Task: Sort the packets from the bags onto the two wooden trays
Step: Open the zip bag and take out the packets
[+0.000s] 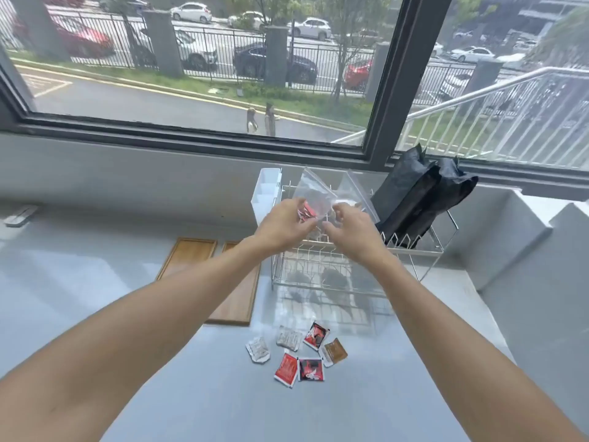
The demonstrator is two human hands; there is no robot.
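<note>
Left to right: two wooden trays side by side on the grey counter, left tray point(188, 257) bare on what shows, right tray point(239, 298) partly hidden under the left forearm; nothing visible on either, so by my read sorting proper hasn't begun. Left hand point(283, 226) is up over the wire rack point(350, 260), fingers closed on a clear zip bag point(314, 194) with red packets showing through the plastic. The bag's held above the rack, probably because that's where the bags are stored. Right hand point(353, 231) is just beside it, fingers curled at the bag's lower edge or at a second clear bag point(358, 194) behind; cannot tell which it pinches, or if it pinches at all. Looks like the two-hand setup for opening or tipping a bag: one holds, the other works the seal. On the counter in front of the rack: loose pile of packets point(299, 354), red, white, one brown, scattered but close together, none on a tray. Likely dumped there as a staging spot near the trays. Far right on the rack: crumpled black bags point(424, 199) leaning against the window sill, apart from both hands.
</note>
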